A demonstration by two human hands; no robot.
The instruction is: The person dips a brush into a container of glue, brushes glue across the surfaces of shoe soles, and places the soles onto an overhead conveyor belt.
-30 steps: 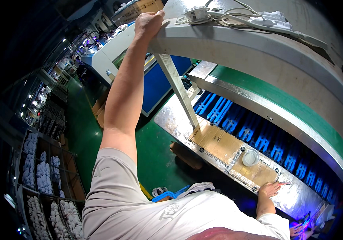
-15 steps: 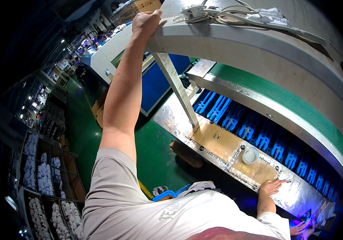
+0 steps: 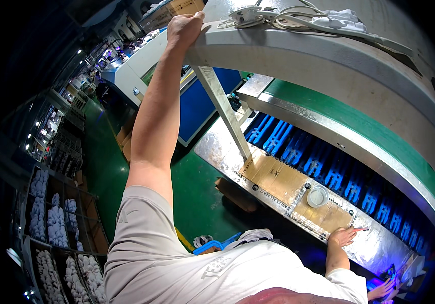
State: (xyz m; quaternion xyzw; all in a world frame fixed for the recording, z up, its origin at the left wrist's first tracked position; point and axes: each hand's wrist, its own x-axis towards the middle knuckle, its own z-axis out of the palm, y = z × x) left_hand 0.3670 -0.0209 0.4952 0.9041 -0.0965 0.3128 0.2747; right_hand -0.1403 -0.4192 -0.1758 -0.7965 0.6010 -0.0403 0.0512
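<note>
The left hand (image 3: 184,29) is curling over the end of a smooth, grey-white painted beam (image 3: 309,53); its fingers are bending out of sight, so I cannot tell whether the grip is clamping. The right hand (image 3: 342,236) is resting on the bench (image 3: 374,249), a long slab of scuffed, shiny metal, its fingers stretching toward a thin reddish stick (image 3: 361,229) at their tips; whether they are pinching it, I cannot tell. Worn brown cardboard (image 3: 273,178) is covering part of the bench, and a round cup (image 3: 318,196) is standing on it, holding something pale. Beyond the bench edge, blue forked holders (image 3: 335,177) are running in a row beneath a metal rail (image 3: 303,120) and a flat green strip (image 3: 344,114). A scratched slanting post (image 3: 222,111) is standing between the beam and the bench, blocking part of the view behind. Coiled pale cables (image 3: 288,21) are lying on top of the beam. At left, compartmented shelves (image 3: 92,223) are holding bundled white cloth (image 3: 56,225). Another person's hand (image 3: 381,290) is showing near the bench's far right end.
</note>
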